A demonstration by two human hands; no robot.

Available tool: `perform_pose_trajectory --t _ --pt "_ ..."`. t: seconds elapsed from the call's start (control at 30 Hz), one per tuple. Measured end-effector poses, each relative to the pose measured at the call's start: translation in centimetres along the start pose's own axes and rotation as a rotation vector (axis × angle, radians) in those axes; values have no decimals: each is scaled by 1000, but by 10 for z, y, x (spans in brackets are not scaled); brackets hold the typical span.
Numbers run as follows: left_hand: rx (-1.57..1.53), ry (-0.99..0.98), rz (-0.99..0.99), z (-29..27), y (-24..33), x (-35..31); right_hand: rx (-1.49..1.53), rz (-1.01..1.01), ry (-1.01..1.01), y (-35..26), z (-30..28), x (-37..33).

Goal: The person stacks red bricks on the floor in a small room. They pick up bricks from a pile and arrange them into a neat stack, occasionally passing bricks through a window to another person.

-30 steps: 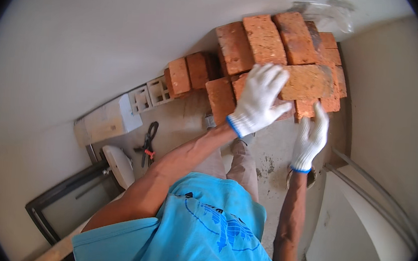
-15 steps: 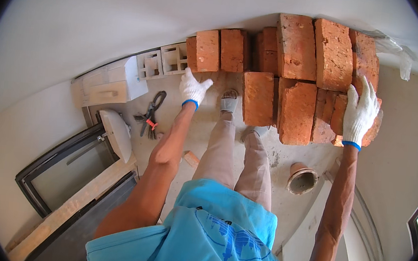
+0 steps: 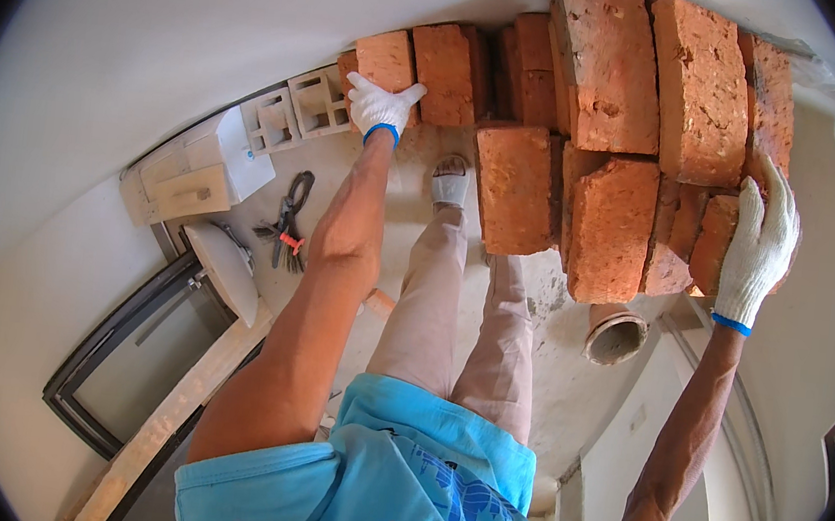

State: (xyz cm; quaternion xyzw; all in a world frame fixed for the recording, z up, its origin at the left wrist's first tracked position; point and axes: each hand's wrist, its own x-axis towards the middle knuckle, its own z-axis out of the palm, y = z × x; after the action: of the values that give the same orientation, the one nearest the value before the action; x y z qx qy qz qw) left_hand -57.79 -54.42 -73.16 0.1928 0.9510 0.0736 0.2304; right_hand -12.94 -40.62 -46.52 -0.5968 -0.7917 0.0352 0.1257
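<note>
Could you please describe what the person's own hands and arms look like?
The left hand and right hand each wear a white knitted glove with a blue band at the wrist. The forearms are bare; a short turquoise sleeve shows at the left shoulder.

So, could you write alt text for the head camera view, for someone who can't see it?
A white-gloved left hand and right hand are near opposite ends of red bricks piled beside a pale wall, seen from above. Lower down are the person's legs and blue shirt, with a pot on the floor.
</note>
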Motion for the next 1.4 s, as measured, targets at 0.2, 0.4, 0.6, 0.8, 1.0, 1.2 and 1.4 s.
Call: perform_pose_trajectory --t 0.2,0.4,0.6,0.8,1.0,1.2,1.4 --pt "22 -57 11 -10 3 6 5 -13 -21 3 -1 0" --pt "-54 -82 53 -21 0 8 -26 1 -5 -2 -1 -1" --pt "-661 -360 96 -40 -46 8 -24 38 23 -9 -7 1" --pt "-909 -681 -26 -134 -48 -84 191 129 258 -9 -7 -8" --pt "-866 -697 254 -208 1 -172 334 285 434 -2 -7 -17" --pt "-651 -624 735 -226 118 -215 264 328 430 -1 -4 -19" --pt "-251 -429 1089 -222 254 -241 345 363 436 -8 -11 -17"
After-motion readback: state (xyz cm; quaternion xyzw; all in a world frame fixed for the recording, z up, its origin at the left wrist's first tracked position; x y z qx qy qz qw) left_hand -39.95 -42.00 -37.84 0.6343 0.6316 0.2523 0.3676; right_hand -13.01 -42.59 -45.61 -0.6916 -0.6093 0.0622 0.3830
